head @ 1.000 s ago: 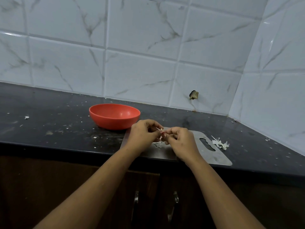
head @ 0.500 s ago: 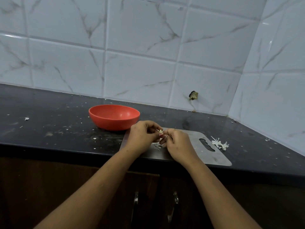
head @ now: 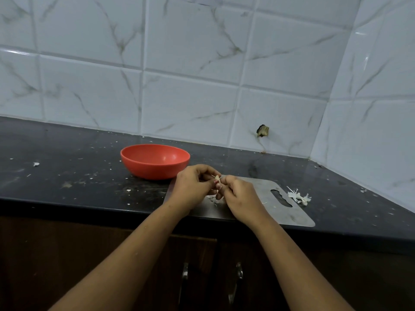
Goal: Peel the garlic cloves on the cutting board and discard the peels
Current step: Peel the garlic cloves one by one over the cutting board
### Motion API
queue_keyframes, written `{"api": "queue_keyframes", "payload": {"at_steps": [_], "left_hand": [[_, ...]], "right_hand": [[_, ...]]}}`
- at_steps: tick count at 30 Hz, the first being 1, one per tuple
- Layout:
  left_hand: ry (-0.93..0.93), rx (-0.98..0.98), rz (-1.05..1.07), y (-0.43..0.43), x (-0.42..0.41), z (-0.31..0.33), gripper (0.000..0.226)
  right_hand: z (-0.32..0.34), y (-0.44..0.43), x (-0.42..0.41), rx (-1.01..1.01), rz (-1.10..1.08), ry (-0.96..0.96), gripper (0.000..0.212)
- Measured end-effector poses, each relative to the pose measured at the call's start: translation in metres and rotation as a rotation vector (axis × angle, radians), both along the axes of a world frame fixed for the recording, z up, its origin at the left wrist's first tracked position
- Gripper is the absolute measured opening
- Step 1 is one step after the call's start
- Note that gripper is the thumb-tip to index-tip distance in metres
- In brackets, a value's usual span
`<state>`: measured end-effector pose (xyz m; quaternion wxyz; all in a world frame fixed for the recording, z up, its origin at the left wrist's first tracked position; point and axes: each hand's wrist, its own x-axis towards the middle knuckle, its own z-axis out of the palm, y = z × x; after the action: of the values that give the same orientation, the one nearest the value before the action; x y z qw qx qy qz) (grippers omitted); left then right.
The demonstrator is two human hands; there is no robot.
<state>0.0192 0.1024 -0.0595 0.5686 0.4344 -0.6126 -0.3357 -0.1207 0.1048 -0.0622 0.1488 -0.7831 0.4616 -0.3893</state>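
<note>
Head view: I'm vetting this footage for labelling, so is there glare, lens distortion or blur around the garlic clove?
Head view: dim, even light; grout lines on the tiled wall bow from the wide lens; small glare streaks at its right; the garlic clove between left hand and right hand looks soft, partly hidden by them.

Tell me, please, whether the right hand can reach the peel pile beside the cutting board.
Probably yes: the peel pile lies on the counter just right of the cutting board, nothing between, though the right hand pinches a garlic clove.
</note>
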Motion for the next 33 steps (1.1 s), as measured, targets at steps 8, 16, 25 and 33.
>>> {"api": "queue_keyframes", "payload": {"at_steps": [8,16,25,33], "left_hand": [[-0.281,-0.127,0.097,0.0006,-0.0047,0.0001,0.015],[-0.363,-0.157,0.05,-0.0015,-0.0047,0.0002,0.031],[-0.398,-0.229,0.066,0.0003,-0.0051,0.0005,0.034],[-0.376,-0.193,0.039,0.0015,-0.0024,0.0021,0.033]], "right_hand": [[-0.0039,-0.0026,-0.0005,-0.089,-0.05,0.042,0.015],[-0.0054,-0.0046,-0.001,0.005,-0.01,0.049,0.022],[-0.0032,0.0019,0.0,-0.027,-0.014,-0.004,0.03],[-0.004,0.0012,-0.0004,-0.057,-0.026,0.03,0.03]]}}
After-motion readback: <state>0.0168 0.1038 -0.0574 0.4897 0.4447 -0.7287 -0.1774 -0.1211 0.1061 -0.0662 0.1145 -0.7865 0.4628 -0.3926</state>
